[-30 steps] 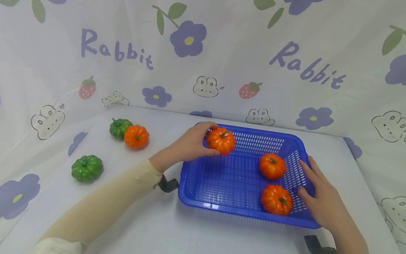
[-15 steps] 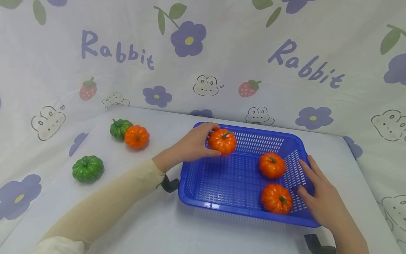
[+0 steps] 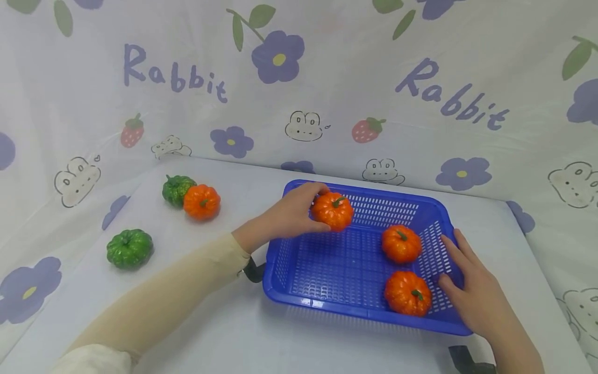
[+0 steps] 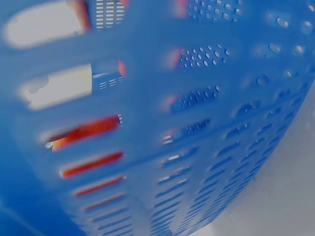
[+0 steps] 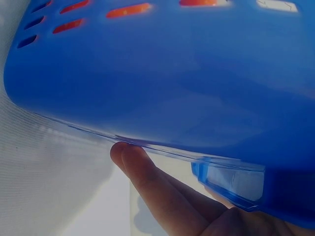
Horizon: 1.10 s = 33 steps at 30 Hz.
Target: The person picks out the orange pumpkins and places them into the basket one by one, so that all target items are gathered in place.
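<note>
In the head view my left hand (image 3: pixel 295 212) grips a small orange pumpkin (image 3: pixel 333 211) with a green stem, thumb at the near side and fingers at the far side. It holds the pumpkin over the left back part of a blue plastic basket (image 3: pixel 336 310). My right hand (image 3: pixel 476 288) holds the basket's right end, thumb over the rim and fingers on the outside. The right wrist view shows those fingers (image 5: pixel 142 169) against the basket wall (image 5: pixel 162 83). Two more orange pumpkins, one behind (image 3: pixel 401 244) and one in front (image 3: pixel 408 293), sit inside at the right.
Left on the white table (image 3: pixel 224 322) lie a green pumpkin (image 3: pixel 130 249), a dark green speckled pumpkin (image 3: pixel 177 190) and an orange pumpkin (image 3: pixel 202 202) side by side with it. A printed white cloth (image 3: pixel 327 93) hangs behind the table.
My left hand has shifted slightly right and toward me with the orange pumpkin in it. My right hand and the basket have stayed in place.
</note>
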{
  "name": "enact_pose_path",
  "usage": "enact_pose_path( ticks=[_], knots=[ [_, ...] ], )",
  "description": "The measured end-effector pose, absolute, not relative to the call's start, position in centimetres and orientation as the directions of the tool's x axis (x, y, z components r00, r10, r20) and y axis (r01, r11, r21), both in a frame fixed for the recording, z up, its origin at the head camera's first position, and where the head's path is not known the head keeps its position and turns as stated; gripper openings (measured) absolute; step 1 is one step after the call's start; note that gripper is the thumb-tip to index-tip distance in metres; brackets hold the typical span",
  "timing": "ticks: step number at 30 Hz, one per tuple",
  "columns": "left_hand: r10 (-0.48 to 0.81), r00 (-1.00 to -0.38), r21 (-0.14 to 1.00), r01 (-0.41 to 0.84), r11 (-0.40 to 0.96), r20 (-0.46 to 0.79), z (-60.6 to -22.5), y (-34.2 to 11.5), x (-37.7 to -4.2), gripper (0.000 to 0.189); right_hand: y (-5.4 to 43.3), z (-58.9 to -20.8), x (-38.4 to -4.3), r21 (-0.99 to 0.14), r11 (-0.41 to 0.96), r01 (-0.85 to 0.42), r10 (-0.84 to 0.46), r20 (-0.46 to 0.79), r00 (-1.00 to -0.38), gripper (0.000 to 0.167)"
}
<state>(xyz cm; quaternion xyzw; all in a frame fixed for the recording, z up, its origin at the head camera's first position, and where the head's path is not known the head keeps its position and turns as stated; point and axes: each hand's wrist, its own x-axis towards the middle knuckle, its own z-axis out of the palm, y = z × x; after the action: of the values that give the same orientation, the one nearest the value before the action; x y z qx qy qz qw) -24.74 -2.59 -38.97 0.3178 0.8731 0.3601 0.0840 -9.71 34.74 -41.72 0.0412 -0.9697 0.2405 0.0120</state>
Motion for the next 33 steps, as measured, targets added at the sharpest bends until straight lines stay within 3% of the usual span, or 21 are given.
enact_pose_path(
  ticks=[18, 33],
  knots=[
    [0.595, -0.804, 0.537, 0.503, 0.677, 0.003, -40.1, -1.1, -25.2, 0.07, 34.7, -41.6, -9.7, -0.461, 0.884, -0.078, -0.068, 0.04, -0.997, 0.081],
    [0.618, -0.786, 0.39, 0.56, 0.731, -0.03, -40.4, -0.7, -24.7, 0.049, 34.8, -41.6, -9.7, -0.468, 0.878, -0.097, -0.077, 0.063, -0.995, 0.08]
  ],
)
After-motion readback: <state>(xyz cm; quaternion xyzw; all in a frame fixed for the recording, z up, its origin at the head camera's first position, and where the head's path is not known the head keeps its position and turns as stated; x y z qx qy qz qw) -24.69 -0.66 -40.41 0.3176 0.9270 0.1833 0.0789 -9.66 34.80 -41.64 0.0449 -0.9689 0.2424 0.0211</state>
